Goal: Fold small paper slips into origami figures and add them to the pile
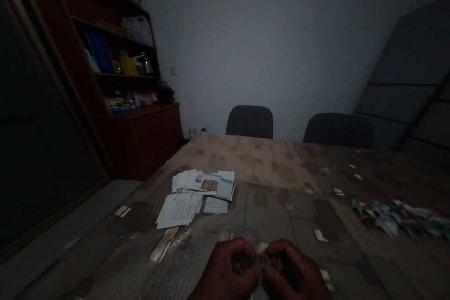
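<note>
My left hand (234, 265) and my right hand (293, 267) meet low in the head view, just above the near part of the table. Both have curled fingers, with thumbs and fingertips pinching a small, dull, pale piece (262, 261) between them. It looks thin, like folded paper, but the dim light and the fingers hide most of it. Ahead and to the left lie loose sheets of printed paper (179, 210) and a small pile of cards or booklets (207, 185). Over to the right is a heap of crumpled or folded paper pieces (397, 218).
A patterned cloth covers the large table (253, 157). Behind its far edge stand two dark chairs (249, 121). At the left is a reddish wooden cabinet (154, 138) with shelves of household items. A dark grey panelled unit (404, 70) stands at the right.
</note>
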Tool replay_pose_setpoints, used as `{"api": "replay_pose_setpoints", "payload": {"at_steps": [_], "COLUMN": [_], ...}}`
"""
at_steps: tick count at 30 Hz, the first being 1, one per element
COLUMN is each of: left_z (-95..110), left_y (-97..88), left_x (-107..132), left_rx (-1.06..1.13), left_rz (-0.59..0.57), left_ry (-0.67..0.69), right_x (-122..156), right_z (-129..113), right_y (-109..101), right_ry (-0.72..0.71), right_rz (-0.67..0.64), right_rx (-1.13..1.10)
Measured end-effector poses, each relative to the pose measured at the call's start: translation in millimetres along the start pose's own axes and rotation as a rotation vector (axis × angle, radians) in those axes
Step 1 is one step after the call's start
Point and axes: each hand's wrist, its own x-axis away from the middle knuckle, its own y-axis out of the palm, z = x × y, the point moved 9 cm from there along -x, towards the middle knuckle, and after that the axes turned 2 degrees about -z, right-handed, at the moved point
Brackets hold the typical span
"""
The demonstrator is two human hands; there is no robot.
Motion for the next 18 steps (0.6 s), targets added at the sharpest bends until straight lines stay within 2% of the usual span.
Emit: {"api": "replay_pose_setpoints", "payload": {"at_steps": [3,9,14,18], "left_z": [-0.8,-8.0,-7.6,-6.8], "left_y": [0.6,5.1,1.8,-1.6], "left_x": [3.2,5.6,5.3,7.1], "left_rx": [-0.027,0.071,0.009,-0.051], "left_rz": [-0.017,-0.081,-0.044,-0.001], "left_ry": [0.004,0.004,0.015,0.022], "right_x": [-0.1,0.4,2.2,5.3], "right_z": [-5.5,-11.5,-21.1,-34.1], "right_y": [-0.1,2.6,4.8,2.9], "right_ry": [-0.045,-0.116,-0.208,-0.374], "right_rz": [-0.005,-0.075,-0.118,-0.107], "right_rx": [0.041,0.147,0.267,0.284]}}
